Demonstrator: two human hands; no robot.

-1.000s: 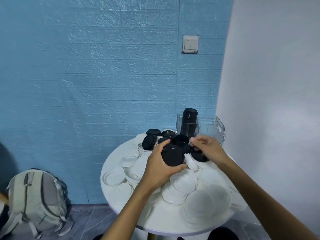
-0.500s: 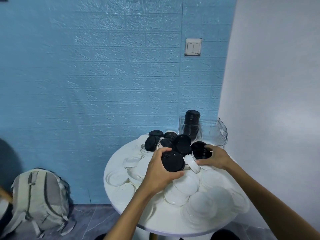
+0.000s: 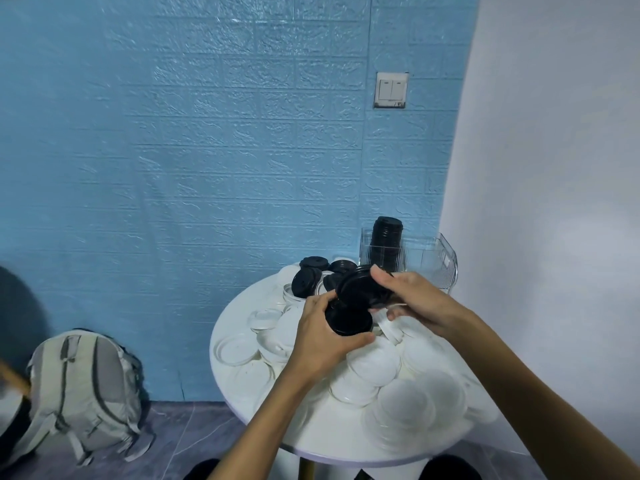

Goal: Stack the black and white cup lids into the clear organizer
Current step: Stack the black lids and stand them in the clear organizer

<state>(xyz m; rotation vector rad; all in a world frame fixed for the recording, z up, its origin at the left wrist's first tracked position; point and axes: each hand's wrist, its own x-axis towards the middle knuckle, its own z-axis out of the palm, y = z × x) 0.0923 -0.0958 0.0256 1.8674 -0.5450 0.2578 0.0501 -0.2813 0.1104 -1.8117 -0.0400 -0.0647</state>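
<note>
While one black stack (image 3: 387,244) stands in the clear organizer (image 3: 431,263), my left hand (image 3: 322,341) grips gathered black lids (image 3: 348,320), my right hand (image 3: 415,301) pinches another (image 3: 360,289); white lids (image 3: 372,363) cover the table (image 3: 242,396), unsorted.

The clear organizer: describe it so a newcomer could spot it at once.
Start at the round white table and go to its far edge, by the corner where the blue wall meets the white one. The clear organizer stands there behind both hands. It is the only see-through thing, and a tall stack of black lids rises from its left compartment.
</note>
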